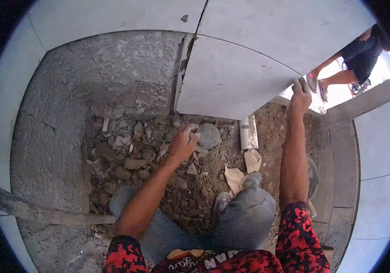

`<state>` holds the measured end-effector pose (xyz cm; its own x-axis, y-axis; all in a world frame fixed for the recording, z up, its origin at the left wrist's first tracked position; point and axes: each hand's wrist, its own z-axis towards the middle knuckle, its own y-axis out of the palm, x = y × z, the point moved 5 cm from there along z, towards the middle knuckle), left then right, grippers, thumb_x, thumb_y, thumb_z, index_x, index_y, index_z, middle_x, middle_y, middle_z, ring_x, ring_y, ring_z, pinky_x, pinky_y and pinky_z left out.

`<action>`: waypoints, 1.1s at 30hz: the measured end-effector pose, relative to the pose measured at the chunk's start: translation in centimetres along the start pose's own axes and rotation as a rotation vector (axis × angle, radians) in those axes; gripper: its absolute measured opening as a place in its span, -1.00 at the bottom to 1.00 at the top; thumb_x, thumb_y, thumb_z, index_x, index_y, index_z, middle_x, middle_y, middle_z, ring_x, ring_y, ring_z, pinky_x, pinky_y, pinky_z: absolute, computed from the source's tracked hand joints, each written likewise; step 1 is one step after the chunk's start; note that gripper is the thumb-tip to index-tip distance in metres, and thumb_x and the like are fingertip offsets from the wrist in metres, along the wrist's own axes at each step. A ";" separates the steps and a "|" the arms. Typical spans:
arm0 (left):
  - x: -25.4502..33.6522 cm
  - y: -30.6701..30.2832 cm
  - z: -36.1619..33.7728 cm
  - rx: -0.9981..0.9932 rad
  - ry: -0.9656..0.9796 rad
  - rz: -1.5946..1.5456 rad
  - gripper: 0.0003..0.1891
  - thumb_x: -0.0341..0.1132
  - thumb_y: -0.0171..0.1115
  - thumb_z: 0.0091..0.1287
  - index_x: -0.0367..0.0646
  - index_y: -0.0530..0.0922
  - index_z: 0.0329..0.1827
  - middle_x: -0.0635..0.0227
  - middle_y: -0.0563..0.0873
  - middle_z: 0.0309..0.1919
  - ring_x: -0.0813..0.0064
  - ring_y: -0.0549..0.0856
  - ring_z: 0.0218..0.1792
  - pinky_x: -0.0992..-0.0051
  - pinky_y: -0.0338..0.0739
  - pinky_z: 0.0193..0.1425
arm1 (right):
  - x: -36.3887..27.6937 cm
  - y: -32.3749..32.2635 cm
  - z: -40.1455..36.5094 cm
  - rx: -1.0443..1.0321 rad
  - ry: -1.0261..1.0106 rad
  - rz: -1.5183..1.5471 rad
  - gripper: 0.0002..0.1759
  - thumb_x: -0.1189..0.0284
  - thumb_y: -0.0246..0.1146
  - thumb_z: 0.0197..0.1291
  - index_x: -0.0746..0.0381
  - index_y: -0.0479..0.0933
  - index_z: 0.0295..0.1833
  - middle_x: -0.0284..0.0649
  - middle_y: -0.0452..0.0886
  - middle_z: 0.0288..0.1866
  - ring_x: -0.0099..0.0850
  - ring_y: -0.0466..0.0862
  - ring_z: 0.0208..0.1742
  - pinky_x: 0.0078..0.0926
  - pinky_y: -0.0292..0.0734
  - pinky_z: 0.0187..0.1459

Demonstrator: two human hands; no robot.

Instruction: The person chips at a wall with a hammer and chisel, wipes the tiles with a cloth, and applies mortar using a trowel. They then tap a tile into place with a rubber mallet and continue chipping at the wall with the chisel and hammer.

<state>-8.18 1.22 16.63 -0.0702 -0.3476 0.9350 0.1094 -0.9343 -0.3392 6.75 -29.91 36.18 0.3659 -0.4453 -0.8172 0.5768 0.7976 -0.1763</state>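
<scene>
My left hand (182, 144) reaches down into a pit of rubble and dirt, fingers curled on the stones beside a round grey disc (208, 135). My right hand (300, 96) grips the near right corner of a large pale floor tile (231, 77), which is tilted up over the pit's far edge. My knees in grey trousers and a sandalled foot (222, 202) sit just below the hands.
Rough grey cement (54, 136) borders the pit on the left and far side. Laid tiles (113, 13) surround it. A white pipe piece (248, 133) and crumpled paper (240, 170) lie in the dirt. Another person (354, 59) crouches at the upper right.
</scene>
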 end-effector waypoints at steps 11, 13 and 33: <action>-1.4 3.4 -0.5 -0.223 -0.091 0.176 -0.57 -0.13 0.00 0.25 -0.27 0.38 0.06 -0.01 0.49 -0.03 0.06 0.49 -0.01 0.22 0.36 0.06 | -0.1 -0.2 0.3 -0.029 0.047 0.127 -0.57 0.45 0.12 0.12 0.52 0.36 0.05 -0.07 0.50 -0.07 -0.38 0.53 -0.10 -0.54 0.43 -0.05; -1.5 4.0 -0.5 -0.240 -0.098 0.124 -0.56 -0.13 0.01 0.25 -0.27 0.38 0.06 -0.01 0.49 -0.03 0.06 0.49 0.00 0.22 0.37 0.05 | -0.4 -0.3 0.3 -0.045 0.023 0.148 -0.59 0.45 0.12 0.13 0.52 0.37 0.04 -0.08 0.50 -0.08 -0.39 0.53 -0.11 -0.55 0.43 -0.05; 32.5 10.1 11.6 0.066 1.412 0.824 -0.81 -0.33 0.07 0.21 -0.15 0.53 -0.15 0.18 0.58 -0.20 0.18 0.56 -0.17 0.27 0.43 -0.09 | 1.3 -2.2 0.6 -0.079 0.073 0.570 -0.56 0.64 0.08 -0.04 0.49 0.27 0.03 0.00 0.51 -0.12 -0.35 0.54 -0.10 -0.55 0.44 -0.03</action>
<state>2.11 -18.59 44.81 -0.7689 -0.5476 -0.3300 0.6114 -0.4788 -0.6300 6.35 -32.49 35.82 0.5497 0.0905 -0.8305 0.2461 0.9325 0.2645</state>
